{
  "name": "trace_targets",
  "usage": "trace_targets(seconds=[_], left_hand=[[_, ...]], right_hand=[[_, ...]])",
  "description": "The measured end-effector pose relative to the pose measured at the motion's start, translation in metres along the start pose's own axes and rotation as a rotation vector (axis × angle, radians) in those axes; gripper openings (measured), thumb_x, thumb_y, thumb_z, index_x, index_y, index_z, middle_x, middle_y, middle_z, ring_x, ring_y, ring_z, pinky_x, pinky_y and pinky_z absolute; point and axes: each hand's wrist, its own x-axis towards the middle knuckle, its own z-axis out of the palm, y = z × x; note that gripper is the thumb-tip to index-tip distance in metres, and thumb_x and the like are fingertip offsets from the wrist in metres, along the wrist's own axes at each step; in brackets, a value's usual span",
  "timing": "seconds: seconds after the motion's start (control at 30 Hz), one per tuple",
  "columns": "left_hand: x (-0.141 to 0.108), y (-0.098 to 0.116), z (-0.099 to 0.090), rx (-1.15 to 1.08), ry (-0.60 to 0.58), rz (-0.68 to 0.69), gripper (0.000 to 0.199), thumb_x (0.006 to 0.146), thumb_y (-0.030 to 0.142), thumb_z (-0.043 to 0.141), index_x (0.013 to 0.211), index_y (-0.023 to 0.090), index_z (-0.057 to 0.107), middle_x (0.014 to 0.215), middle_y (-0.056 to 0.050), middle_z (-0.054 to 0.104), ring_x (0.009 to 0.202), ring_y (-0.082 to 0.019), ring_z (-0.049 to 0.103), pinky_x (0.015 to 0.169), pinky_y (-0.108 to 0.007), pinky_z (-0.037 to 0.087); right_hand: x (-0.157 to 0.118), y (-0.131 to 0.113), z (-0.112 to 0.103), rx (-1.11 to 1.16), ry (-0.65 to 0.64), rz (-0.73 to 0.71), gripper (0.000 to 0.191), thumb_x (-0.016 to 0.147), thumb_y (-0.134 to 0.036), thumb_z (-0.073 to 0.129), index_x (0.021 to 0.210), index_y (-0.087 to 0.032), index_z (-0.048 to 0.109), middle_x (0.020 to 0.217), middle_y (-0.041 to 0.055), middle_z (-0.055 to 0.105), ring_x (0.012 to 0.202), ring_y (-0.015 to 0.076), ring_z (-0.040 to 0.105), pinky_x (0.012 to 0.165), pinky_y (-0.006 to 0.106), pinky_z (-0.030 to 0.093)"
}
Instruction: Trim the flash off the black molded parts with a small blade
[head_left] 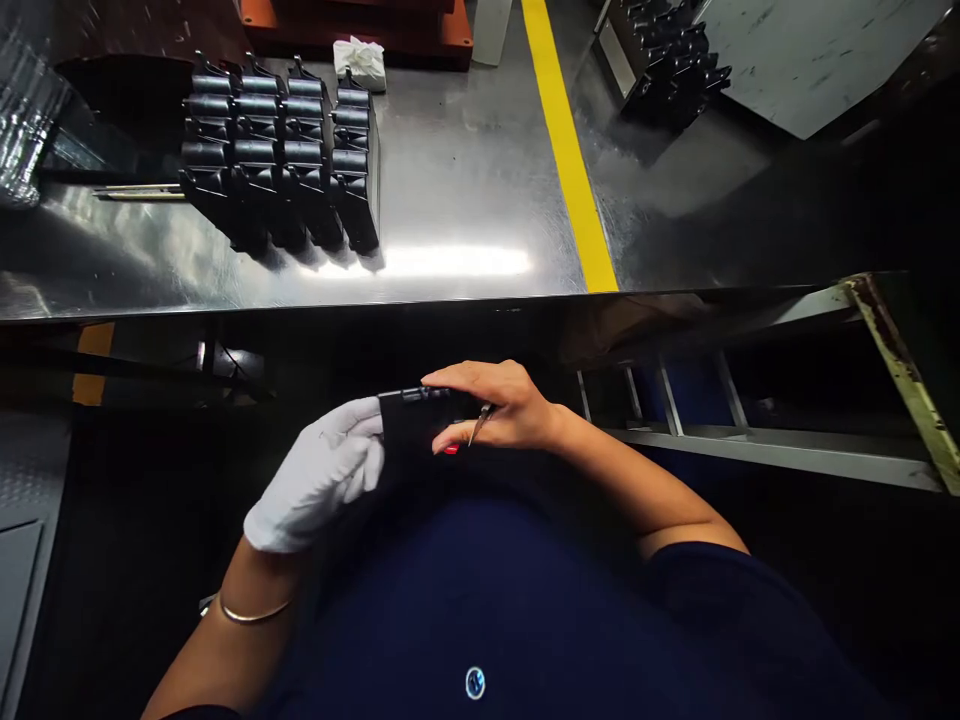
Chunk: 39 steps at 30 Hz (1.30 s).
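Observation:
In the head view my left hand (319,475), in a white glove, is closed on the left end of a black plastic part (409,425) held in front of my body. Its outline is hard to make out against the dark background. My bare right hand (510,400) spans the part's right end, fingers along the top edge and thumb below. A small pointed metal blade (480,425) sticks out of that hand's grip, with a bit of red (451,449) near the thumb tip. The rest of this tool is hidden.
Rows of black moulded parts (281,150) stand on the metal table (457,170), beside a crumpled white cloth (360,62). Yellow tape (566,150) crosses the tabletop. More black parts (667,60) lie at the back right. A metal frame with rungs (780,455) stands low at right.

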Motion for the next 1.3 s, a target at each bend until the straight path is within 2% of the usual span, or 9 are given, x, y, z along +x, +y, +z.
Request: trace_targets(seconds=[0.1, 0.17, 0.23, 0.33, 0.53, 0.73, 0.9, 1.17, 1.3], left_hand=[[0.003, -0.007, -0.003, 0.366, 0.167, 0.41, 0.026, 0.067, 0.024, 0.082, 0.091, 0.023, 0.076, 0.1, -0.004, 0.074, 0.098, -0.022, 0.066, 0.088, -0.026, 0.052], [0.009, -0.008, -0.002, 0.479, 0.239, 0.444, 0.012, 0.075, 0.032, 0.073, 0.083, 0.022, 0.074, 0.086, -0.002, 0.073, 0.083, -0.019, 0.065, 0.077, -0.025, 0.052], [0.015, -0.006, -0.001, 0.508, 0.315, 0.398, 0.019, 0.081, 0.039, 0.064, 0.077, 0.021, 0.07, 0.072, -0.001, 0.068, 0.068, -0.016, 0.06, 0.063, -0.023, 0.049], [0.019, -0.002, -0.002, 0.533, 0.409, 0.432, 0.024, 0.079, 0.042, 0.063, 0.072, 0.02, 0.067, 0.067, 0.0, 0.064, 0.064, -0.015, 0.055, 0.058, -0.022, 0.045], [0.014, -0.002, -0.002, 0.515, 0.194, 0.288, 0.026, 0.068, 0.042, 0.07, 0.061, 0.017, 0.066, 0.057, 0.001, 0.059, 0.054, -0.012, 0.048, 0.049, -0.021, 0.041], [0.011, 0.003, 0.007, 0.538, 0.07, 0.171, 0.032, 0.065, 0.047, 0.07, 0.058, 0.017, 0.065, 0.054, 0.001, 0.058, 0.051, -0.011, 0.047, 0.046, -0.021, 0.04], [0.009, 0.006, 0.013, 0.549, 0.045, 0.144, 0.034, 0.064, 0.048, 0.069, 0.055, 0.016, 0.062, 0.053, 0.001, 0.055, 0.051, -0.01, 0.045, 0.046, -0.02, 0.038], [0.009, 0.003, 0.008, 0.631, -0.051, 0.2, 0.035, 0.069, 0.047, 0.067, 0.054, 0.016, 0.06, 0.053, 0.001, 0.055, 0.05, -0.01, 0.044, 0.047, -0.021, 0.039], [0.008, 0.0, 0.004, 0.669, -0.132, 0.226, 0.032, 0.073, 0.044, 0.066, 0.056, 0.017, 0.063, 0.053, 0.001, 0.056, 0.05, -0.01, 0.046, 0.047, -0.021, 0.039]], right_hand=[[0.0, 0.0, 0.01, 0.031, 0.139, 0.166, 0.049, 0.072, -0.043, 0.079, 0.108, -0.013, 0.067, 0.095, 0.0101, 0.075, 0.081, 0.016, 0.071, 0.077, 0.023, 0.055], [-0.001, -0.002, 0.015, 0.096, 0.124, 0.303, 0.048, 0.073, -0.047, 0.076, 0.106, -0.013, 0.068, 0.095, 0.0094, 0.074, 0.081, 0.0161, 0.07, 0.076, 0.024, 0.055], [-0.002, -0.003, 0.016, 0.182, 0.047, 0.445, 0.046, 0.079, -0.052, 0.069, 0.106, -0.015, 0.068, 0.096, 0.0077, 0.073, 0.082, 0.0159, 0.069, 0.075, 0.025, 0.054], [-0.004, -0.004, 0.01, 0.147, -0.023, 0.585, 0.036, 0.091, -0.047, 0.055, 0.11, -0.017, 0.065, 0.1, 0.0066, 0.069, 0.089, 0.0153, 0.065, 0.079, 0.027, 0.052], [-0.011, -0.009, 0.005, 0.055, -0.121, 0.607, 0.028, 0.098, -0.034, 0.044, 0.087, -0.016, 0.062, 0.071, 0.0001, 0.063, 0.064, 0.0094, 0.057, 0.062, 0.021, 0.046], [-0.012, -0.02, 0.001, 0.09, -0.185, 0.41, 0.018, 0.093, -0.026, 0.056, 0.097, -0.013, 0.068, 0.083, 0.0052, 0.074, 0.065, 0.0096, 0.064, 0.061, 0.019, 0.048], [-0.007, -0.023, -0.01, 0.121, -0.305, 0.333, 0.018, 0.093, -0.021, 0.055, 0.096, -0.012, 0.071, 0.091, 0.0072, 0.077, 0.079, 0.0123, 0.072, 0.071, 0.019, 0.053], [-0.004, -0.023, -0.012, 0.087, -0.431, 0.441, 0.019, 0.093, -0.02, 0.053, 0.092, -0.012, 0.071, 0.085, 0.006, 0.075, 0.075, 0.0122, 0.07, 0.069, 0.02, 0.048], [-0.007, -0.015, -0.004, 0.017, -0.393, 0.522, 0.02, 0.094, -0.026, 0.054, 0.088, -0.013, 0.068, 0.08, 0.0049, 0.072, 0.072, 0.0122, 0.066, 0.067, 0.022, 0.046]])
